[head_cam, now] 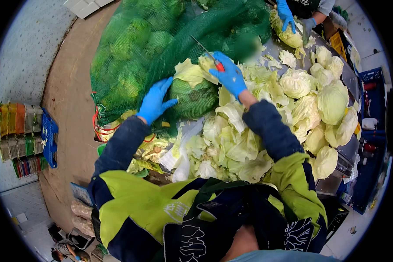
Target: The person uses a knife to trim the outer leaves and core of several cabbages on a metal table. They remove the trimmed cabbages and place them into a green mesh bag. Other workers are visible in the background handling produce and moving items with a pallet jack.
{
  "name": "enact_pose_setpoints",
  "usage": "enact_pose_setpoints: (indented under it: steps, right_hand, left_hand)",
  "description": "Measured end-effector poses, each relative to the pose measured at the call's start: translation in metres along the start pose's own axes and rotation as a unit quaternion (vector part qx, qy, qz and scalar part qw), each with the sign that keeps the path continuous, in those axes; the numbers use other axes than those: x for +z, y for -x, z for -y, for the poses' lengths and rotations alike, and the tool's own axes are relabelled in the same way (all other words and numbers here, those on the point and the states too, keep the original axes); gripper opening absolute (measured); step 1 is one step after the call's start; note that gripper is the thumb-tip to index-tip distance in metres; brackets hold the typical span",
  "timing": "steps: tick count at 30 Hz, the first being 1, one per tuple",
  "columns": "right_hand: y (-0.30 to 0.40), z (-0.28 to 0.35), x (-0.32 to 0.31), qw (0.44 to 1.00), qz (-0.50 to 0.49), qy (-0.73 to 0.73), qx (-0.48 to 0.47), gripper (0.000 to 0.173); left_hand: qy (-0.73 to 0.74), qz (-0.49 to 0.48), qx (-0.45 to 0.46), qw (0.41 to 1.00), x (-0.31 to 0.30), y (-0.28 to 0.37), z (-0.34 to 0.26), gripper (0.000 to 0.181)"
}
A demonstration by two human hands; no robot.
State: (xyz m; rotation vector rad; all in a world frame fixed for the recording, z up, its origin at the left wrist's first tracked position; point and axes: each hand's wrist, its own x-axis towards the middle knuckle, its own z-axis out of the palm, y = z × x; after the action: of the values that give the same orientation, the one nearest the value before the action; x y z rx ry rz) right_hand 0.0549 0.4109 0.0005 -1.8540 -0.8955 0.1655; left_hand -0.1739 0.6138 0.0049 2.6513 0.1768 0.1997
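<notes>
My right hand [229, 75], in a blue glove, grips the red handle of a knife [220, 66]. Its thin blade points up and to the left over green mesh netting. Just below lies a green cabbage [196, 100] with mesh over it and a loose pale leaf [188, 72] across its top. My left hand [155, 101], gloved too, lies at the left side of this cabbage, fingers spread and thumb towards it. Beyond it, a large green mesh sack [127, 59] full of cabbages fills the upper left. Its tied corner has red string [97, 121].
Cut leaves [235, 144] are heaped on the table to the right. Trimmed pale cabbages [332, 101] are piled farther right. At upper right, a co-worker's gloved hands [285, 18] hold another cabbage [290, 36]. A blue crate [376, 131] stands beyond the right edge.
</notes>
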Motion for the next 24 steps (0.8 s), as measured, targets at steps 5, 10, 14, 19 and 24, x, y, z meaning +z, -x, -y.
enact_pose_setpoints:
  steps: [5, 10, 14, 19, 24]
  right_hand:
    - [-0.033, -0.05, -0.014, 0.982, 0.11, 0.037, 0.151, 0.05]
    - [0.094, 0.046, -0.121, 0.913, 0.304, -0.052, 0.269, 0.042]
    - [0.23, 0.068, -0.174, 0.847, 0.316, -0.044, 0.426, 0.031]
    - [0.23, 0.109, -0.214, 0.912, 0.134, -0.073, 0.38, 0.028]
    - [0.122, 0.134, -0.182, 0.954, 0.109, -0.156, 0.23, 0.032]
  left_hand:
    - [0.075, 0.197, -0.258, 0.943, 0.021, 0.075, -0.01, 0.058]
    - [-0.006, 0.171, -0.194, 0.966, -0.002, 0.131, -0.033, 0.043]
    - [0.105, -0.099, -0.078, 0.986, -0.073, 0.046, -0.129, 0.037]
    - [0.305, -0.006, 0.1, 0.947, -0.016, -0.125, -0.122, 0.027]
    - [-0.122, 0.141, -0.068, 0.98, 0.031, -0.15, -0.024, 0.055]
